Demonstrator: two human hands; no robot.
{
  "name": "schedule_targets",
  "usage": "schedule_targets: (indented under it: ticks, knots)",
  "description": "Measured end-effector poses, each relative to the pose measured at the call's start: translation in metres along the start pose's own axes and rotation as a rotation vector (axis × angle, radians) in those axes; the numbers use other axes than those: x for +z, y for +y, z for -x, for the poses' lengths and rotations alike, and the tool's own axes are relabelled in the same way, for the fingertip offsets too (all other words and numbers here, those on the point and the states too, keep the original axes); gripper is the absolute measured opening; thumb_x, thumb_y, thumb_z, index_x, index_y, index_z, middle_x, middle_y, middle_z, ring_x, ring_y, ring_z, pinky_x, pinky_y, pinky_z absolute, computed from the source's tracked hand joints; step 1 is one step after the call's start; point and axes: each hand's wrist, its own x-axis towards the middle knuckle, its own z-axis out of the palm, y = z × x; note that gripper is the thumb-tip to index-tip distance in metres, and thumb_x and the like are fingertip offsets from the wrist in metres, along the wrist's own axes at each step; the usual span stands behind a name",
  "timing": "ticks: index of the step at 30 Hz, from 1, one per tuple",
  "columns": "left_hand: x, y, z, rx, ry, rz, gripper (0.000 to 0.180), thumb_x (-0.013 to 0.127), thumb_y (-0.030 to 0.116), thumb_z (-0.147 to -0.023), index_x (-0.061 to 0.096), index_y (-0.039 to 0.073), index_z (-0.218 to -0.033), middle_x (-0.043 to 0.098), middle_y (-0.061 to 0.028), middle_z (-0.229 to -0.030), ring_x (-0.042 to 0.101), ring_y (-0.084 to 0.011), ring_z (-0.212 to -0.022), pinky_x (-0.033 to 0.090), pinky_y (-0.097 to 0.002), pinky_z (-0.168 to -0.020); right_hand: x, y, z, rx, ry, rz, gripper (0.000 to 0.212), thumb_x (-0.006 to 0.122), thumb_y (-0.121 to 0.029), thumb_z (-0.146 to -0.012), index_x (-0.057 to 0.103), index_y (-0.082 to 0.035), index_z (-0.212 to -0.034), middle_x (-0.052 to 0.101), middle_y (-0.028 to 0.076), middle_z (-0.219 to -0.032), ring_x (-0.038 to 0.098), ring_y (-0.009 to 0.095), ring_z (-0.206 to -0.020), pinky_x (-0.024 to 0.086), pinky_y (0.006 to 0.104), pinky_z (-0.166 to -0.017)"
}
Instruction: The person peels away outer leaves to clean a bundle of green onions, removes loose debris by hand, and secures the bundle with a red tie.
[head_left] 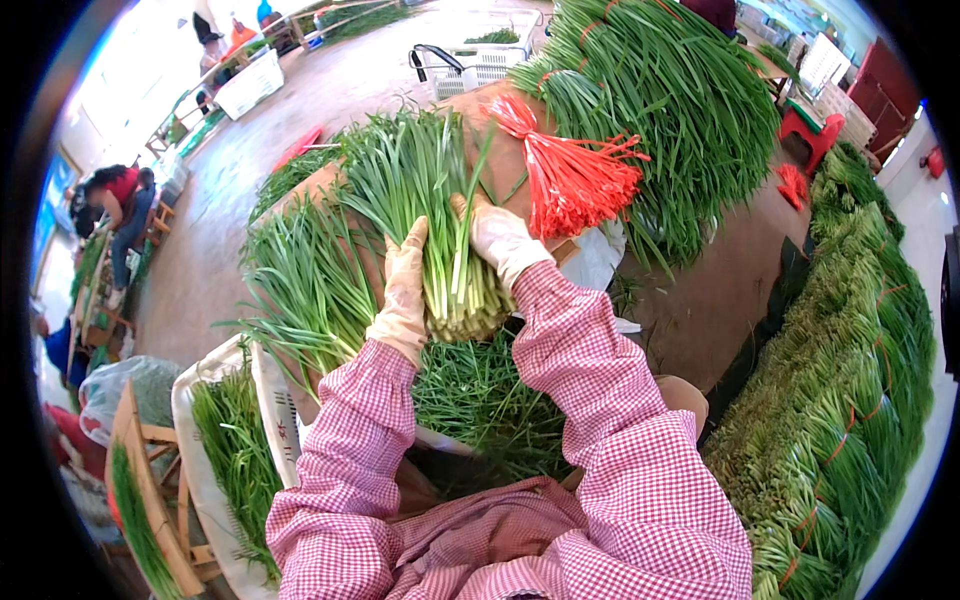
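Note:
Between my two gloved hands is a thick bunch of garlic chives (436, 215), its pale cut ends toward me and its green leaves pointing away. My left hand (402, 285) clasps its left side, thumb along the stems. From the right, my right hand (498, 238) grips it, with a few stems lying loose across the top. Beyond my right hand lies a bundle of red ties (580, 185) on the brown work surface (512, 165). More loose chives (308, 285) spread out left of my left hand. Under the bunch, green trimmings (485, 395) fill a container.
Tied chives (665, 120) are heaped at the far right of the work surface. A long row of bundles (830, 370) lines the floor at right. At left stand a white crate (183, 410) of greens and a wooden stool (135, 480). Another person (120, 205) sits farther left.

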Motion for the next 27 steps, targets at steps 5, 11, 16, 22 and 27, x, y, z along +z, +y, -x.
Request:
schedule_targets:
  ticks: [5,11,16,22,27]
  knots:
    - [-0.004,0.002,0.001,0.049,0.090,-0.169,0.034,0.048,0.027,-0.088,0.046,0.006,-0.115,0.056,-0.0065,-0.106,0.058,-0.0174,-0.086,0.051,-0.0311,-0.073,0.004,0.004,0.003,-0.071,0.060,-0.061,0.061,0.026,-0.051,-0.088,0.046,-0.001,-0.116,0.054,0.024,-0.107,0.051,0.036,-0.103,0.036,0.0404,-0.089]
    - [0.008,0.014,0.022,-0.008,0.054,-0.039,0.035,0.051,0.028,-0.086,0.047,0.008,-0.115,0.059,-0.0080,-0.100,0.061,-0.0193,-0.079,0.052,-0.0332,-0.066,0.000,0.030,0.003,-0.282,0.236,-0.148,0.057,0.034,-0.047,-0.088,0.055,0.003,-0.103,0.056,0.024,-0.104,0.053,0.034,-0.099,0.039,0.0347,-0.086]
    - [0.009,0.013,0.014,0.004,0.111,-0.110,0.052,0.059,0.029,-0.082,0.034,0.007,-0.122,0.058,-0.0095,-0.098,0.061,-0.0218,-0.074,0.054,-0.0365,-0.060,-0.011,0.057,0.004,-0.049,0.117,-0.845,0.049,0.041,-0.048,-0.086,0.056,-0.005,-0.105,0.057,0.009,-0.096,0.052,0.021,-0.085,0.041,0.0318,-0.079]
    - [-0.014,0.001,-0.006,0.142,0.201,-0.266,0.056,0.061,0.027,-0.080,0.032,0.005,-0.122,0.057,-0.0110,-0.097,0.060,-0.0203,-0.077,0.053,-0.0317,-0.064,-0.029,0.011,0.043,0.114,-0.227,-1.107,0.064,0.052,-0.062,-0.074,0.051,-0.010,-0.110,0.057,0.007,-0.094,0.055,0.018,-0.078,0.045,0.0312,-0.073]
    - [0.028,-0.019,-0.010,0.224,0.239,-0.277,0.081,0.066,0.031,-0.077,0.017,0.001,-0.134,0.050,-0.0163,-0.110,0.053,-0.0248,-0.088,0.044,-0.0316,-0.079,0.002,0.020,-0.010,-0.112,-0.158,-0.452,0.092,0.047,-0.064,-0.074,0.026,0.006,-0.130,0.047,0.022,-0.120,0.048,0.030,-0.111,0.036,0.0333,-0.092]
